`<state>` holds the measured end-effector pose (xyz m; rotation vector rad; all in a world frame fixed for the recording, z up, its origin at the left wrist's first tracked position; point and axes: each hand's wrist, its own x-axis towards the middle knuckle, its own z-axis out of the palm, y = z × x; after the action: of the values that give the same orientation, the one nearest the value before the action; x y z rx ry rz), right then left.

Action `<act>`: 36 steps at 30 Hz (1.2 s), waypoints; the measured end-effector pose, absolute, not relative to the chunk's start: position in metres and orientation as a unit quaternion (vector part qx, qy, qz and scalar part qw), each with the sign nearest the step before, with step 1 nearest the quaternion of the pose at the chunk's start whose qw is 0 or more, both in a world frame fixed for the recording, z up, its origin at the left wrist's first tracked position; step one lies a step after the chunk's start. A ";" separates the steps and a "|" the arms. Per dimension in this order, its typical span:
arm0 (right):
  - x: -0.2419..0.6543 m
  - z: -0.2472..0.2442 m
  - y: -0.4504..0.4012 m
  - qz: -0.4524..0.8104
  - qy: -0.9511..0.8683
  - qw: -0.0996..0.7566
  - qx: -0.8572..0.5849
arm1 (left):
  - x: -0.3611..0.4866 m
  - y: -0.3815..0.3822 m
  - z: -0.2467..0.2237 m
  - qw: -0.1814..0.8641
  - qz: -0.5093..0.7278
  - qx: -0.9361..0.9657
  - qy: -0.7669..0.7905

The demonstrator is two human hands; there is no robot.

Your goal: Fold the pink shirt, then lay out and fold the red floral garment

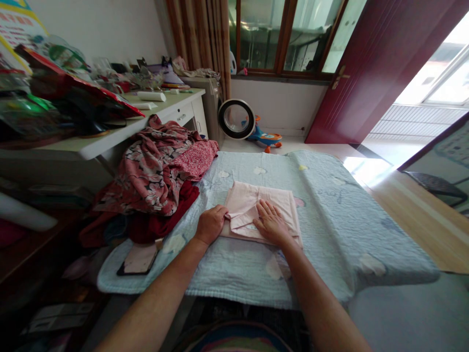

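A pale pink garment (pixel 262 193), folded into a flat rough rectangle, lies on a light blue quilted cover (pixel 234 274). My left hand (pixel 211 224) is closed on the garment's left edge, pinching the cloth between thumb and fingers. Flat on top of the folded cloth rests my right hand (pixel 271 222), its fingers stretched out towards the far side. A collar-like flap with a small label (pixel 251 227) shows between the two hands. What lies under the right palm is hidden.
Left of the cover is a heap of red and floral clothes (pixel 157 171). A phone (pixel 137 258) lies at the near left corner. Behind stand a cluttered desk (pixel 176 105), a washing machine with its round door (pixel 236 119) open, and a blue ride-on toy (pixel 266 137). A red door (pixel 370 68) stands open.
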<state>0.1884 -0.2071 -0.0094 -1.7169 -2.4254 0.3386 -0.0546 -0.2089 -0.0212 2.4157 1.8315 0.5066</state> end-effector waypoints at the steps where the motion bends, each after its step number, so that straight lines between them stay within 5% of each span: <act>1: 0.188 -0.009 -0.207 0.113 -0.807 0.076 -0.574 | -0.054 -0.209 -0.019 0.046 0.158 0.781 0.602; 9: 0.188 -0.009 -0.205 0.130 -0.805 0.071 -0.575 | -0.040 -0.201 0.014 0.047 0.144 0.720 0.678; 15: 0.188 -0.012 -0.205 0.123 -0.802 0.080 -0.579 | -0.036 -0.200 0.001 0.153 0.110 0.626 0.757; 19: 0.187 -0.016 -0.205 0.110 -0.803 0.083 -0.580 | -0.038 -0.196 -0.011 0.231 0.225 0.588 0.742; 26: 0.186 -0.017 -0.207 0.097 -0.802 0.079 -0.583 | -0.034 -0.194 -0.012 0.529 0.477 0.375 0.593; 36: 0.184 -0.017 -0.207 0.091 -0.797 0.077 -0.592 | -0.033 -0.197 -0.013 0.482 0.467 0.366 0.644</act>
<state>0.1836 -0.2070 -0.0173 -1.7754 -2.3878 0.2716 -0.0326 -0.1974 -0.0128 0.8911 1.5705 1.1388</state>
